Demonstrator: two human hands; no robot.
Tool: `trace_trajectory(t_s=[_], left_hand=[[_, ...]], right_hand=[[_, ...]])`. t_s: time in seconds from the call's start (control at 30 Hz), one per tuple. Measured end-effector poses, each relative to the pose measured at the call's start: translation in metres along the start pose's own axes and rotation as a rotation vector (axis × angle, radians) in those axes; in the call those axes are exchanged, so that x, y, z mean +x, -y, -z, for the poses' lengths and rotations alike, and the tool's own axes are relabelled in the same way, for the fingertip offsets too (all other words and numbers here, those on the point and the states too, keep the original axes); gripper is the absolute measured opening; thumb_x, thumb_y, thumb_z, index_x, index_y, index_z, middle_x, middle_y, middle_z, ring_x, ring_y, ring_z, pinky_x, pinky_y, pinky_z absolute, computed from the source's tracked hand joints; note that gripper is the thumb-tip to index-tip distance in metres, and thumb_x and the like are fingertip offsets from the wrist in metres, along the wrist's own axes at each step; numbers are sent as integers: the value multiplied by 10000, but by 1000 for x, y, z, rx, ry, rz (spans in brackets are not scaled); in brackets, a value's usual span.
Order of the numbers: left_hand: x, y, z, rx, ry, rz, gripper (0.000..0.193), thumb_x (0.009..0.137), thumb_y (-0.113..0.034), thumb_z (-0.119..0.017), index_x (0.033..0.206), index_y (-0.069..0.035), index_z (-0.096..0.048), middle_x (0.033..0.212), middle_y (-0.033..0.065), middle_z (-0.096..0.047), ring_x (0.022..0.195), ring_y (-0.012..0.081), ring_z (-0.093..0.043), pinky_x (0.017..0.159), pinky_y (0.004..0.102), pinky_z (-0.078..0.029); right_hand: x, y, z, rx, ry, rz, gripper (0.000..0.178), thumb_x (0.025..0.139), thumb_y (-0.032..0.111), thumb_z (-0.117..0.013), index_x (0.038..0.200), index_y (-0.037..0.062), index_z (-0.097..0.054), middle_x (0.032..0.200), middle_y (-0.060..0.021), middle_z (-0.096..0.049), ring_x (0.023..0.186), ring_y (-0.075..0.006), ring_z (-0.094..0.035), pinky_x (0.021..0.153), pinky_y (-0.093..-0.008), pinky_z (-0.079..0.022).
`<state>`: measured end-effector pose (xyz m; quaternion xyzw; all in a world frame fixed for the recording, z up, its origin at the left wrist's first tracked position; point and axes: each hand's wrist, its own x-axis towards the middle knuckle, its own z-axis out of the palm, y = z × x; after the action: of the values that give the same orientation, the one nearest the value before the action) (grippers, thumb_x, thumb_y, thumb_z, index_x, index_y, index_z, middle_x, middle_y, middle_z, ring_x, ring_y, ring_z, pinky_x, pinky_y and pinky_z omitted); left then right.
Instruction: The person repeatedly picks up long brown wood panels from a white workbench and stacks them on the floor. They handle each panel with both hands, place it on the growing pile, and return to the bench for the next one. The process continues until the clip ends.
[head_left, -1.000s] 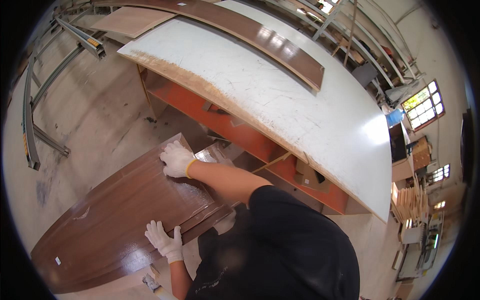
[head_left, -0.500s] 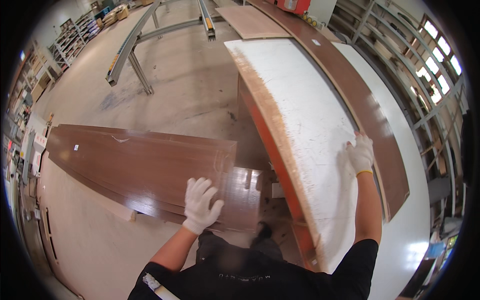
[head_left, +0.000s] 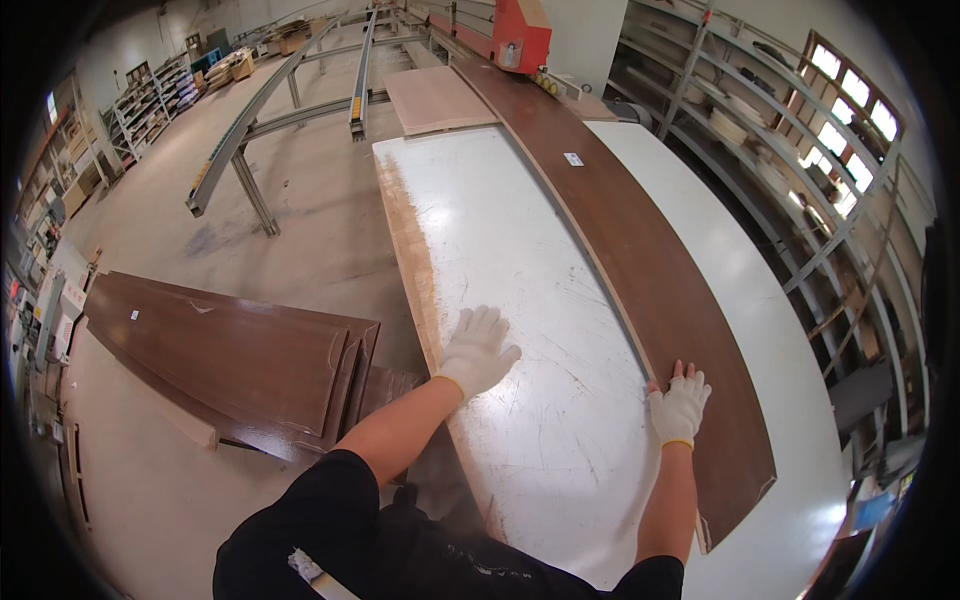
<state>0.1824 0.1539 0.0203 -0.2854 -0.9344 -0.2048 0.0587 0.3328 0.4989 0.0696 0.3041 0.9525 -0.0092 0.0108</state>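
Observation:
A long dark brown wood panel [head_left: 640, 260] lies along a white worktable [head_left: 500, 250]. My right hand [head_left: 680, 402], in a white knit glove, rests flat on the panel's near left edge. Over the table's left side, my left hand [head_left: 478, 350], also gloved, has its fingers spread and holds nothing. A stack of similar brown panels [head_left: 230, 355] lies on the floor to my left.
A red machine [head_left: 520, 35] stands at the table's far end, with a pale board [head_left: 435, 98] beside it. Metal rails on legs [head_left: 240, 150] run across the concrete floor on the left. Storage racks [head_left: 780, 130] line the right wall, and shelves stand far left.
I have turned from the floor stack toward the table. My left hand left the stacked panels and came over the table; my right hand moved from the white top onto the brown panel.

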Motion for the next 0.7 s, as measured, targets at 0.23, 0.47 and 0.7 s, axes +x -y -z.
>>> trace_trajectory(t_s=[0.23, 0.47, 0.7], left_hand=[[-4, -2, 10, -17, 7, 6, 521, 1011, -410, -586, 1324, 6, -610, 1498, 196, -498, 1407, 398, -393, 1245, 485, -300], [-5, 5, -4, -11, -22, 23, 535, 1014, -419, -573, 1366, -17, -599, 1561, 221, -483, 1455, 432, -390, 1276, 499, -270], [-2, 7, -5, 25, -12, 2, 535, 1021, -420, -559, 1374, -19, -597, 1584, 218, -466, 1491, 425, -361, 1292, 497, -247]], right_hand=[[-59, -59, 4, 1, 59, -49, 783, 1027, 421, -593, 1670, 35, -369, 1765, -183, -278, 1649, -367, -168, 1363, -498, -74], [-114, -120, -1, 54, 70, -171, 804, 967, 345, -677, 1658, 47, -394, 1771, -156, -271, 1650, -387, -160, 1370, -501, -94], [-175, -209, -22, -37, 88, -221, 882, 904, 306, -745, 1666, 57, -378, 1776, -151, -261, 1652, -396, -156, 1369, -519, -116]])
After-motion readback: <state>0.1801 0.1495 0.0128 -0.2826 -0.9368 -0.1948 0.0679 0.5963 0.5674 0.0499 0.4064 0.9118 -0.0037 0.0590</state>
